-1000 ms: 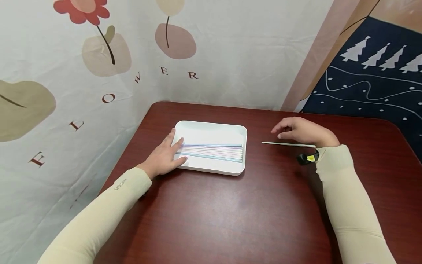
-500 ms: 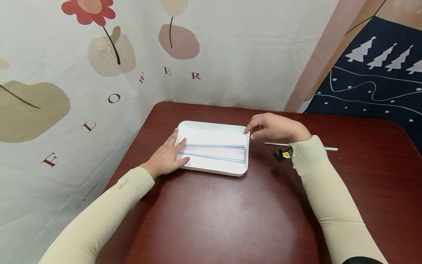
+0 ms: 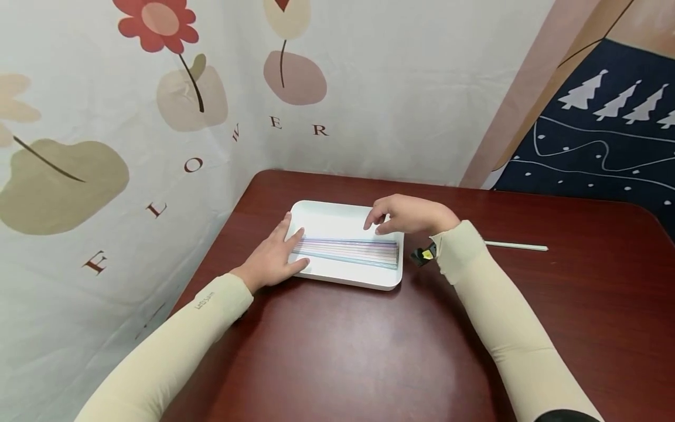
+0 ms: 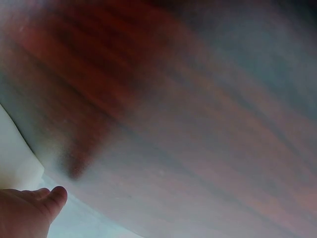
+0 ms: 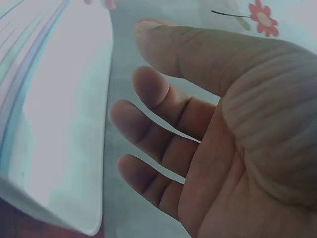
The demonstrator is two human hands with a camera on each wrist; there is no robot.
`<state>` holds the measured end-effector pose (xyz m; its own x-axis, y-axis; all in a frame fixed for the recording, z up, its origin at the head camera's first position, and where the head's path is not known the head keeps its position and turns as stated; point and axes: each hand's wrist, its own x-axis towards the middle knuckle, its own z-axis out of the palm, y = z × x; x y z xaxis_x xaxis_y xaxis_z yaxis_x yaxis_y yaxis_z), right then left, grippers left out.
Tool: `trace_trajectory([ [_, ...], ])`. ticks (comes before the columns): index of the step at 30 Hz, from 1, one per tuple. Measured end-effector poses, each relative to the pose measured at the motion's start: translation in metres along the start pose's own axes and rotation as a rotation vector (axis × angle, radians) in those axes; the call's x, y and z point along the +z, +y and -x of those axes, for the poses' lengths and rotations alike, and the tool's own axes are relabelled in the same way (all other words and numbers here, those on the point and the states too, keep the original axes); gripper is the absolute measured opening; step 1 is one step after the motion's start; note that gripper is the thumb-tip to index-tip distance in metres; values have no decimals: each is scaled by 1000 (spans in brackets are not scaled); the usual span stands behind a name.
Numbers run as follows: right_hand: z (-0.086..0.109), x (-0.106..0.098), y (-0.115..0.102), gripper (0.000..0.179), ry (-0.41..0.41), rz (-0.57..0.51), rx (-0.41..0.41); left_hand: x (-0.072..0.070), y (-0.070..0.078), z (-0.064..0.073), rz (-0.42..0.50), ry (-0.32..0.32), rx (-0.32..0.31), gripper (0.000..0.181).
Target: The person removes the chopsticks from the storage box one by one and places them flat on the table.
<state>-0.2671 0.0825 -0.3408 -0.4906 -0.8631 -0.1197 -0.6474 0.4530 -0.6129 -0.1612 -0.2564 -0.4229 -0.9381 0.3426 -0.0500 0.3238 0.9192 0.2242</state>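
Note:
A shallow white tray (image 3: 332,217) lies on the table with several thin pastel sticks (image 3: 353,252), perhaps straws, side by side in it. My left hand (image 3: 271,255) rests on the tray's left end with fingers spread, covering the sticks' left ends. Over the tray's back right part hovers my right hand (image 3: 411,214), fingers loosely bent. In the right wrist view, nothing is between the thumb and fingers of that hand (image 5: 208,119), and the sticks (image 5: 25,64) are off to its left. One pale stick (image 3: 519,245) lies on the table, partly hidden by my right forearm.
The dark red wooden table (image 3: 337,351) has rounded back corners. Behind it hangs a light cloth (image 3: 395,105) printed with flowers and letters. A navy panel (image 3: 606,140) with white trees is at the right. A small black device (image 3: 423,255) is strapped to my right wrist.
My right hand has moved left, from beside the loose stick to over the tray. The stick stays on the table. My left hand keeps its place on the tray.

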Motion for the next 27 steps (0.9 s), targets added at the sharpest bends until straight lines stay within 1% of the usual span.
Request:
trace_trajectory([
  [4, -15, 6, 2, 23, -27, -16, 5, 1, -1, -1, 2, 12, -1, 80],
  [9, -33, 18, 12, 23, -66, -29, -10, 2, 0, 1, 9, -7, -7, 80],
  [15, -51, 28, 19, 26, -104, -61, 26, 1, 0, 2, -2, -10, -18, 79],
  [19, -58, 32, 20, 25, -122, -59, 45, 0, 0, 2, -2, -6, -12, 79],
  [23, -63, 35, 22, 24, -119, -52, 60, 1, 0, 0, 5, 4, -2, 79],
  [27, -69, 38, 24, 24, -120, -45, 70, 0, 0, 0, 5, 6, -4, 79],
])
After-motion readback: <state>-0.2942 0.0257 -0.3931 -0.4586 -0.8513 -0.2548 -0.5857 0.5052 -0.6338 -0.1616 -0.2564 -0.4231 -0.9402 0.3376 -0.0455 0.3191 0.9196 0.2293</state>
